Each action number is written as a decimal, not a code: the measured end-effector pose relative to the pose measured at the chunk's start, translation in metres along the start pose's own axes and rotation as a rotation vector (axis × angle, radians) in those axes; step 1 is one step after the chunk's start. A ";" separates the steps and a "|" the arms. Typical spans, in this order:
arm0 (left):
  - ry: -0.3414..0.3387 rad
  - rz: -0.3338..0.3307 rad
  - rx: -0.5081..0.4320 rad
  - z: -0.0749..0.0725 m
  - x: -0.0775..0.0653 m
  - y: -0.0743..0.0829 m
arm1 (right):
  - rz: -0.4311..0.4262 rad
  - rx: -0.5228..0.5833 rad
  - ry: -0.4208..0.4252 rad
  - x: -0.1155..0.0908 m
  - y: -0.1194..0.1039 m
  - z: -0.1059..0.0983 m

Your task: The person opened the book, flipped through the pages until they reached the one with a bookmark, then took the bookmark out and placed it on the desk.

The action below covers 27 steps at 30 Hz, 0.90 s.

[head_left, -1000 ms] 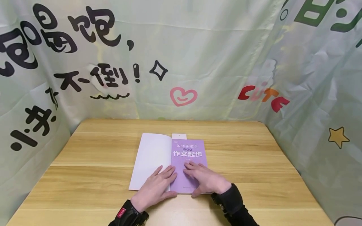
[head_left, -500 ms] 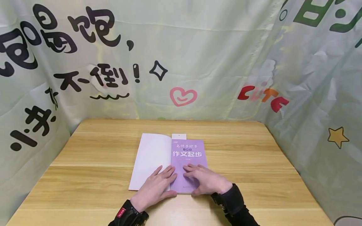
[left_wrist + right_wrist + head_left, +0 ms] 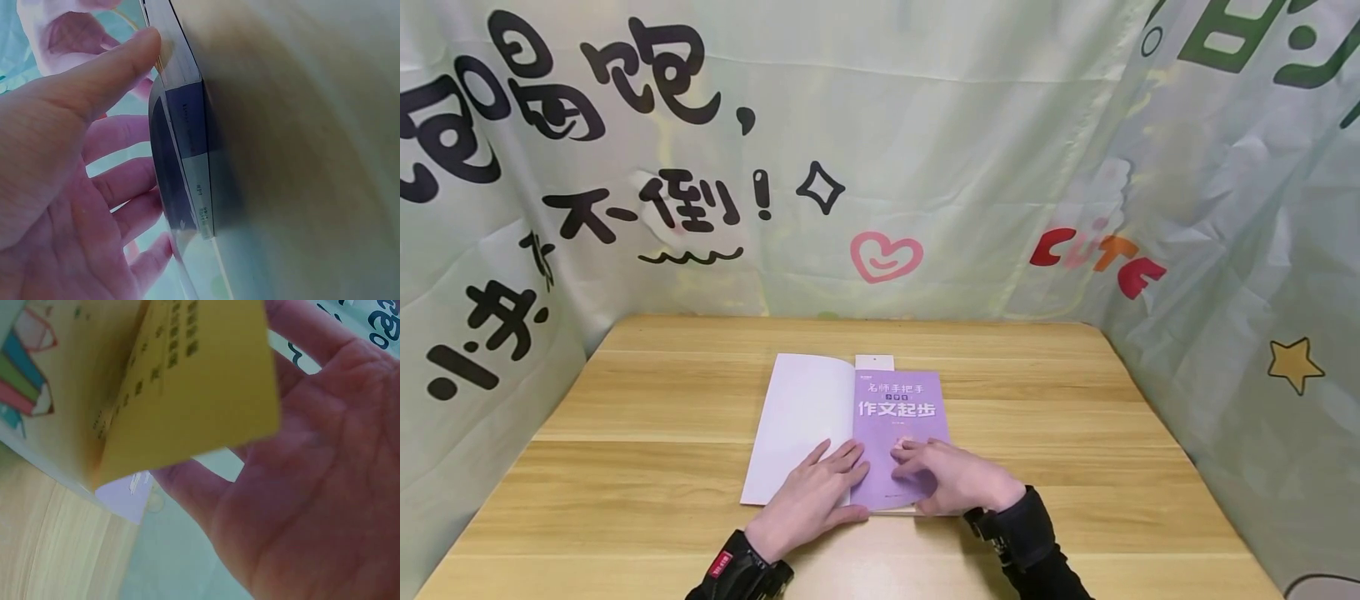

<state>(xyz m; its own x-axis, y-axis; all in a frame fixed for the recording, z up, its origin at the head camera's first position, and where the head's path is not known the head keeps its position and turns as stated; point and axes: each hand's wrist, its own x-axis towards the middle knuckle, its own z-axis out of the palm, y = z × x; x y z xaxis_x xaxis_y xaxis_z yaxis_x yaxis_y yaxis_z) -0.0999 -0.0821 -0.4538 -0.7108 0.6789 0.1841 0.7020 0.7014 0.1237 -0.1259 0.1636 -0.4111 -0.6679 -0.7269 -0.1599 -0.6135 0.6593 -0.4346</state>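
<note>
Head view is showing a book (image 3: pixel 854 421) lying open on the wooden table (image 3: pixel 640 492), its white leaf (image 3: pixel 790 433) forming the left half and its purple page (image 3: pixel 897 425) the right half. The left hand (image 3: pixel 812 500) is resting across the book's near middle, fingers extended and released, its thumb lying along the near edge; left wrist view is showing that thumb touching the book by the spine (image 3: pixel 190 131). The right hand (image 3: pixel 958 477) is bending its fingers over the purple page near the book's lower right corner. Right wrist view is showing a page's yellow side (image 3: pixel 212 400) standing up from the book toward the palm; fingertips are hiding behind it, so whether they are grasping or only pressing I cannot tell. Printed pencils (image 3: pixel 28 372) are showing on the facing side. Beyond the book's top edge, a white tab (image 3: pixel 875 362) is sticking out. Farther behind the book, a printed cloth (image 3: pixel 955 158) is hanging. Black cuffs (image 3: pixel 1017 529) are wrapping both wrists, nearer than the book.
</note>
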 end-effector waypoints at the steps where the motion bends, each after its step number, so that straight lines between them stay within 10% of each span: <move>1: -0.002 -0.001 -0.002 0.000 0.000 0.000 | 0.001 0.006 0.000 -0.001 0.000 -0.001; 27: -0.008 0.029 0.005 -0.002 0.001 -0.001 | -0.059 0.121 0.130 -0.002 0.006 -0.008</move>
<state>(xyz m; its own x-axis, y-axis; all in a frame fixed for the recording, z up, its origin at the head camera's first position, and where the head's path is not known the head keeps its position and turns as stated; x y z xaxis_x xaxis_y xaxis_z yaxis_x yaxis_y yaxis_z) -0.1016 -0.0827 -0.4517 -0.6907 0.7004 0.1802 0.7219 0.6827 0.1132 -0.1319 0.1700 -0.4058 -0.6854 -0.7279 -0.0187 -0.6037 0.5825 -0.5442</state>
